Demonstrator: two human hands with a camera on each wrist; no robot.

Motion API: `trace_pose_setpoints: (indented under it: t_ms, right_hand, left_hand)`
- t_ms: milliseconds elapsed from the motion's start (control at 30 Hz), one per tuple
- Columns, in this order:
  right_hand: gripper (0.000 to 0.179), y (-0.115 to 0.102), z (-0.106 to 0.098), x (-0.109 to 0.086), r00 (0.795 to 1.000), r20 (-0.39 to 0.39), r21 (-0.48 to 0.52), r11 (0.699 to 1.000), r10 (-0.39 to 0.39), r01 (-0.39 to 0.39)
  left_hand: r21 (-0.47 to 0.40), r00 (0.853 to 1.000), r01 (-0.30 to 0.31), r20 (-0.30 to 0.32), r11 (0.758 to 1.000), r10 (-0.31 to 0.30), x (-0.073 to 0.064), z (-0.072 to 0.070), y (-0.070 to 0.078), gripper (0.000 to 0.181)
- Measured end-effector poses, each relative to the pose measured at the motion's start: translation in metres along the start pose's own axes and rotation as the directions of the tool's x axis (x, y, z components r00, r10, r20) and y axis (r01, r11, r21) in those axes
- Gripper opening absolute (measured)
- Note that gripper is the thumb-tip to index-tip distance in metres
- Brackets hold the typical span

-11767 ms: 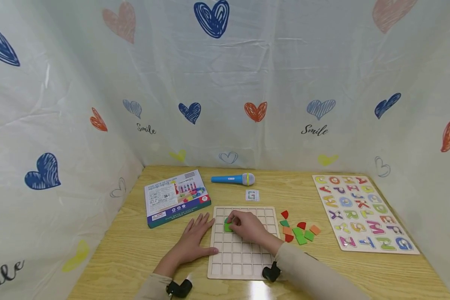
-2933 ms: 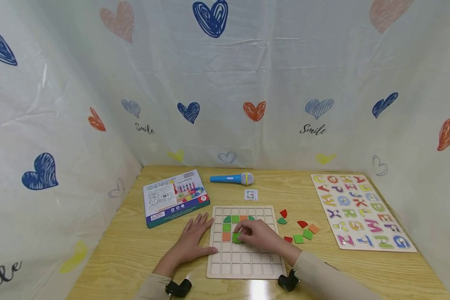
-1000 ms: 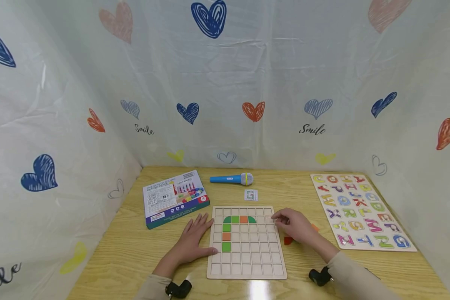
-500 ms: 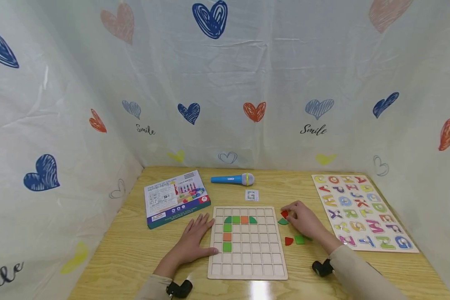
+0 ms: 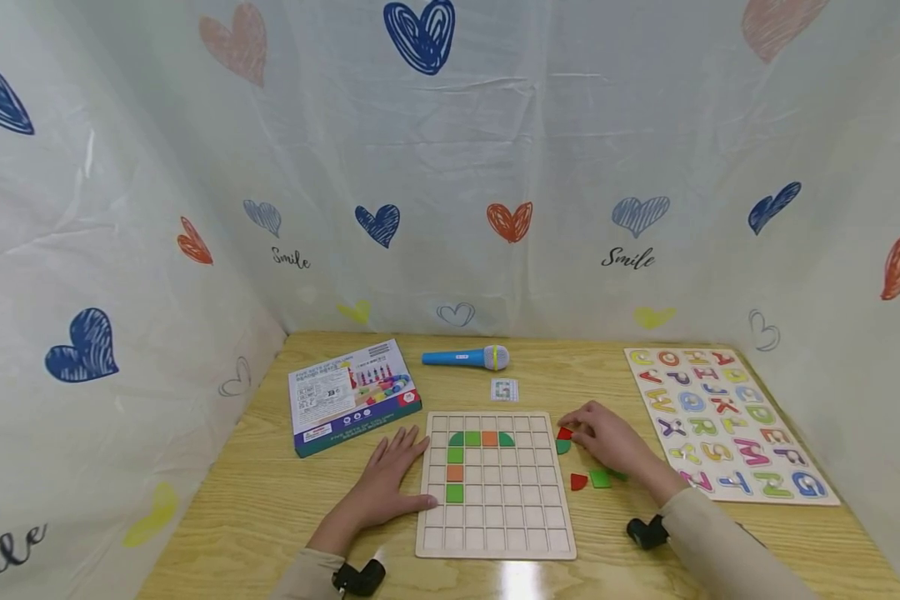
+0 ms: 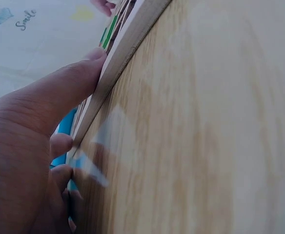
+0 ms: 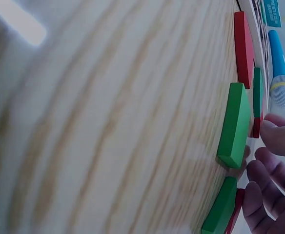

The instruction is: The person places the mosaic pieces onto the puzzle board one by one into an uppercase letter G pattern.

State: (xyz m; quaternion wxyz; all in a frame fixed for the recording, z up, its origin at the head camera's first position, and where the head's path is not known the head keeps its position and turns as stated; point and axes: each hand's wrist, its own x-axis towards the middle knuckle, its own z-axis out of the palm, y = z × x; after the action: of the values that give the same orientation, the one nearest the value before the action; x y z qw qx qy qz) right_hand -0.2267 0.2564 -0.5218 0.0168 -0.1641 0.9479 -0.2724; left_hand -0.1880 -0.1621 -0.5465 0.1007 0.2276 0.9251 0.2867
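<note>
My left hand (image 5: 387, 479) lies with spread fingers at the left edge of the wooden grid board (image 5: 506, 533). Its thumb (image 6: 79, 73) touches the board's side in the left wrist view. On the board, green and orange squares and green quarter-circles form a row and a column; one is an orange square (image 5: 455, 473). Right of the board, my right hand (image 5: 613, 442) pinches a red quarter-circle piece (image 5: 565, 433) between thumb and index finger. A green quarter-circle piece (image 5: 563, 447) lies against it. The index fingertip is hidden in the right wrist view.
Near the right hand lie another red quarter-circle (image 5: 579, 482) and a green square (image 5: 601, 479). A small pattern card (image 5: 505, 390) and a toy microphone (image 5: 457, 358) lie beyond the board. A box (image 5: 354, 396) is left, an alphabet board (image 5: 731, 433) right.
Several tiles have joined the board, lastly a green square low in the column. The right hand moved off to the loose pieces and shifted the red quarter-circle left against the green one.
</note>
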Motion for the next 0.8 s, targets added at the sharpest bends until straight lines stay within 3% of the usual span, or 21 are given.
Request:
trace_pose_setpoints:
  t_ms: [200, 433, 667, 800]
  right_hand:
    - [0.013, -0.001, 0.001, 0.002, 1.0, 0.009, -0.023, 1.0, -0.006, 0.006]
    - [0.012, -0.001, 0.002, 0.003, 0.999, 0.004, 0.047, 0.998, 0.051, -0.051]
    - [0.011, -0.004, 0.002, 0.001, 0.999, -0.041, 0.04, 0.999, 0.021, -0.02]
    - [0.007, -0.015, 0.003, -0.001, 0.998, -0.056, 0.1, 0.995, 0.018, -0.013]
  left_hand:
    - [-0.002, 1.0, -0.003, 0.001, 1.0, 0.003, 0.0, 0.001, -0.001, 0.096]
    - [-0.006, 1.0, -0.002, -0.002, 1.0, 0.002, 0.0, 0.0, 0.0, 0.096]
    - [-0.003, 1.0, -0.001, -0.005, 1.0, 0.001, 0.0, 0.0, 0.0, 0.096]
    - [0.003, 1.0, -0.005, -0.006, 1.0, 0.005, 0.0, 0.0, -0.001, 0.096]
